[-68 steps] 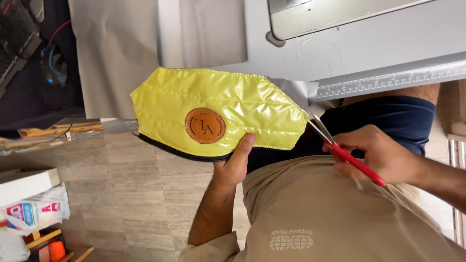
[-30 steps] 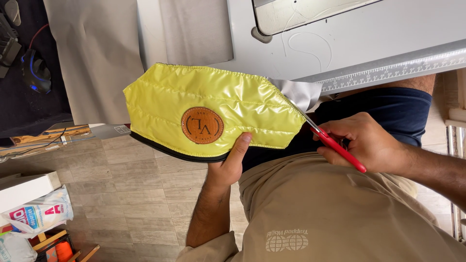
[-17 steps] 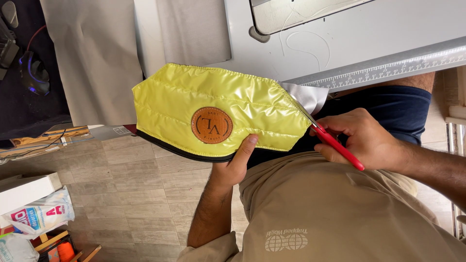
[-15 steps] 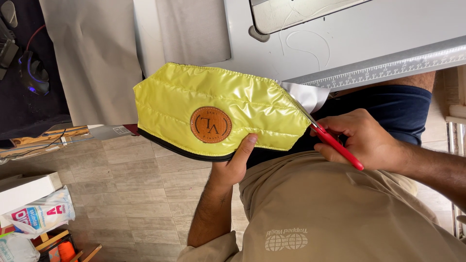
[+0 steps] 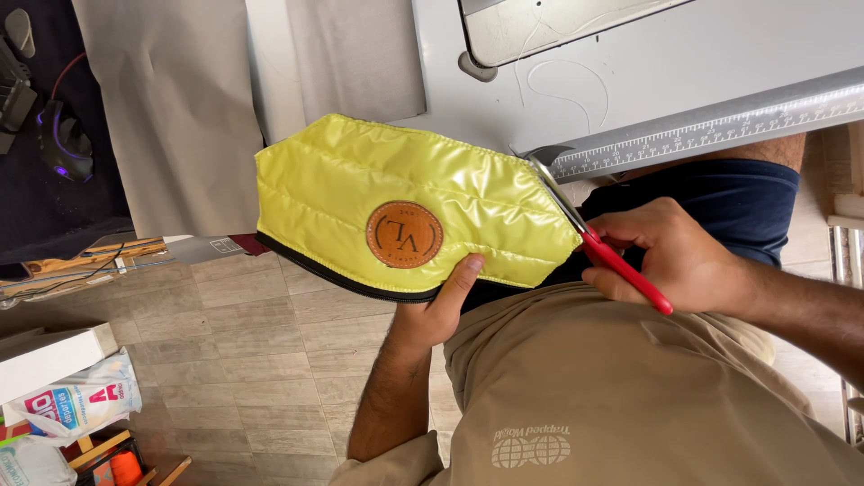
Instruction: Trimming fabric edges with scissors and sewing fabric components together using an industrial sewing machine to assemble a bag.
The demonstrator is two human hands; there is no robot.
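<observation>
Yellow quilted glossy fabric pouch (image 5: 396,211) lies long axis nine-to-three, pinched underneath by the left hand (image 5: 441,310). At its three o'clock corner, the right hand (image 5: 679,256) grips red-handled scissors (image 5: 598,247), blades seemingly slightly parted.

The pouch (image 5: 396,216) sits at centre, the left hand (image 5: 441,310) at its six o'clock, the scissors (image 5: 598,243) and right hand (image 5: 675,256) at three o'clock, the table (image 5: 720,54) at one o'clock.

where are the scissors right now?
In the head view, right of centre: the red-handled scissors are in the right hand, blades at the right edge of the yellow quilted pouch, just below the ruler.
</observation>
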